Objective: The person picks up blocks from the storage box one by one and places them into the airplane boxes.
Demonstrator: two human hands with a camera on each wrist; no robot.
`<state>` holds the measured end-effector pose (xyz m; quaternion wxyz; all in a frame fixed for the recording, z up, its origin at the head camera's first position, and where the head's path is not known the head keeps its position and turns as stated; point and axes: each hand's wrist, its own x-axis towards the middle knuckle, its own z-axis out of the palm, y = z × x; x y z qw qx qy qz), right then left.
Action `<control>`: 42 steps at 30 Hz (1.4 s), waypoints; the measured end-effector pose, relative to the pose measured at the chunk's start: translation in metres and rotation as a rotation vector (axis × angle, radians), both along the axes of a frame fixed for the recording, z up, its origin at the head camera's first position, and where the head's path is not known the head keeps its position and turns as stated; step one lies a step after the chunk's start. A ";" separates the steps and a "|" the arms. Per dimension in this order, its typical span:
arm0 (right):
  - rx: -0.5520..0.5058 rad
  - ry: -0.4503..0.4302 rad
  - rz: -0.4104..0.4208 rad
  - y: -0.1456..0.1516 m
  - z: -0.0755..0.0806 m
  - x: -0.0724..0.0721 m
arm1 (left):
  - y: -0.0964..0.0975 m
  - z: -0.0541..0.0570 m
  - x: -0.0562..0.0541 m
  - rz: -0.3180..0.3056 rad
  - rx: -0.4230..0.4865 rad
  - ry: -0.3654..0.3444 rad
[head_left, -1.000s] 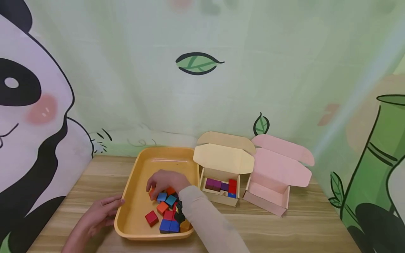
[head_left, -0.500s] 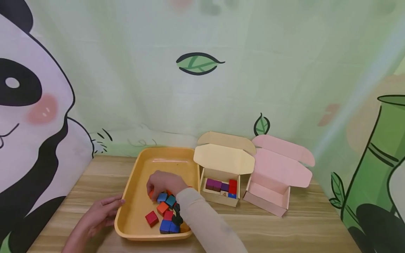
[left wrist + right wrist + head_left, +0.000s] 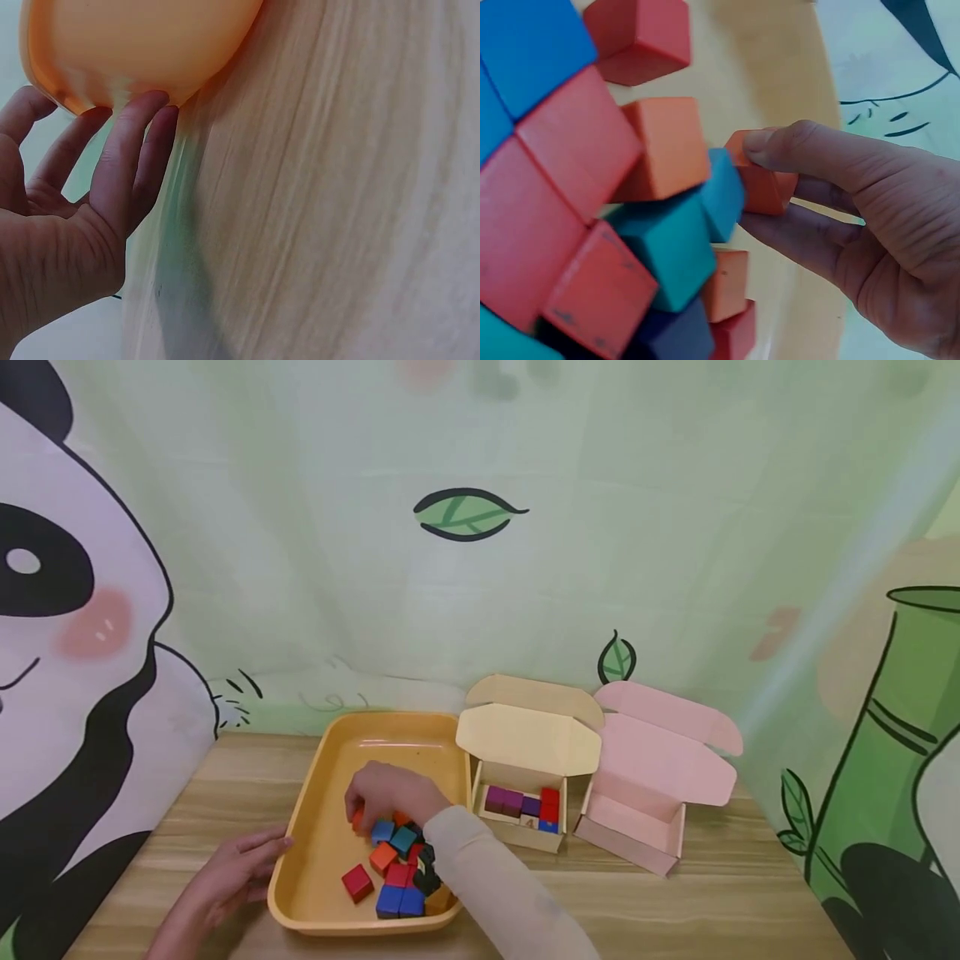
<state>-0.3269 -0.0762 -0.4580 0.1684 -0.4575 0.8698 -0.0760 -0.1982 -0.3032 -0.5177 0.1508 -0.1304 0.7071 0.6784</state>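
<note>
A yellow tray (image 3: 315, 868) with several coloured wooden blocks stands on the table. My right hand (image 3: 393, 789) is inside it and pinches an orange block (image 3: 761, 184) between thumb and fingers. A light blue block (image 3: 724, 195) sits close against that one. Around them lie another orange block (image 3: 671, 146), a teal block (image 3: 671, 247) and a separate red block (image 3: 357, 882). My left hand (image 3: 232, 872) is at the tray's left side, its lightly bent, spread fingers (image 3: 124, 154) touching the outer wall.
Right of the tray, an open cream box (image 3: 517, 836) holds purple, red and blue blocks. Beside it stands an open pink box (image 3: 630, 839). Two blue blocks (image 3: 401, 902) are at the tray's near edge. A printed curtain (image 3: 465, 610) hangs behind the wooden table (image 3: 675, 910).
My right hand's fingers have drawn in round the orange block, staying at nearly the same spot in the tray. My left hand has stayed at the tray's side.
</note>
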 end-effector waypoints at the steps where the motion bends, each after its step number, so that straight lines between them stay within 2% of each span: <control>1: -0.001 0.012 0.013 0.000 0.002 -0.001 | 0.000 0.000 0.000 0.002 -0.002 0.000; 12: -0.059 0.100 0.076 0.009 0.016 -0.008 | -0.001 -0.003 0.001 0.017 0.012 0.000; 19: -0.093 0.083 0.042 0.022 0.020 -0.008 | 0.000 -0.003 0.001 0.020 0.012 0.005; 26: -0.095 0.065 -0.028 0.032 0.019 -0.005 | 0.001 -0.005 0.002 0.028 0.007 0.001; 35: -0.073 0.103 -0.063 0.051 0.034 -0.002 | -0.001 -0.006 0.001 0.042 0.000 -0.006; 42: -0.069 0.177 -0.022 0.070 0.046 -0.001 | 0.000 -0.004 0.000 0.047 0.004 -0.009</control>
